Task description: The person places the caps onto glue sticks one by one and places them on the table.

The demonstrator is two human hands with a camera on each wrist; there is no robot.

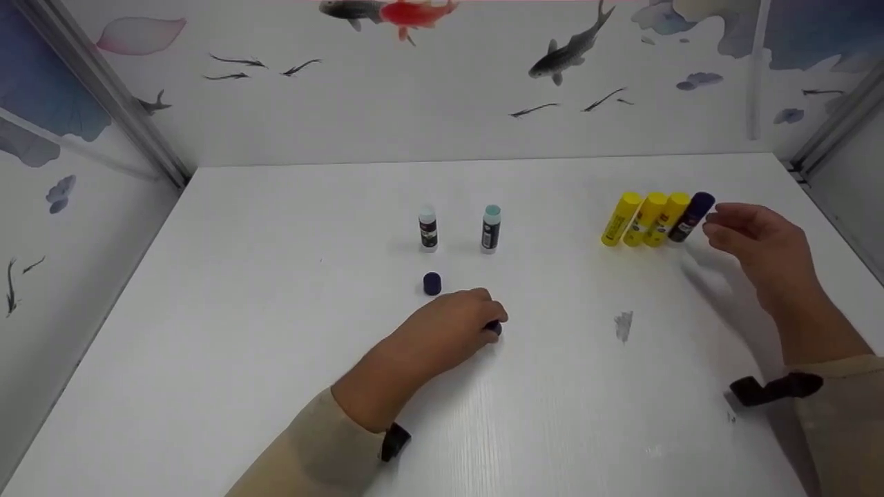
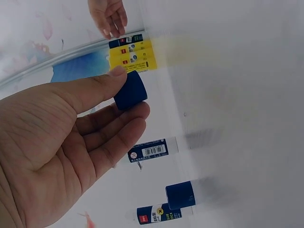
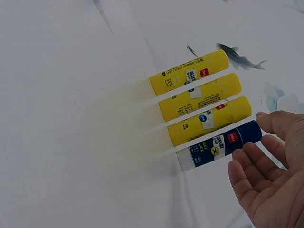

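Observation:
My left hand [image 1: 445,331] pinches a dark blue glue-stick cap [image 2: 130,91] between thumb and fingers, low over the white table. Another blue cap [image 1: 432,284] stands on the table just beyond that hand. Behind it are two uncapped glue sticks, upright and apart: one on the left [image 1: 429,231] and one on the right [image 1: 491,231] with a pale teal top. At the right, my right hand [image 1: 763,248] has its fingers loosely bent beside a capped blue glue stick [image 3: 221,146], holding nothing. Three yellow glue sticks [image 3: 209,121] stand in a row with that blue one.
The white table [image 1: 276,331] meets a wall [image 1: 442,103] painted with fish at the back. Metal frame posts [image 1: 138,103] rise at the corners. A grey smudge [image 1: 623,326] marks the tabletop right of my left hand.

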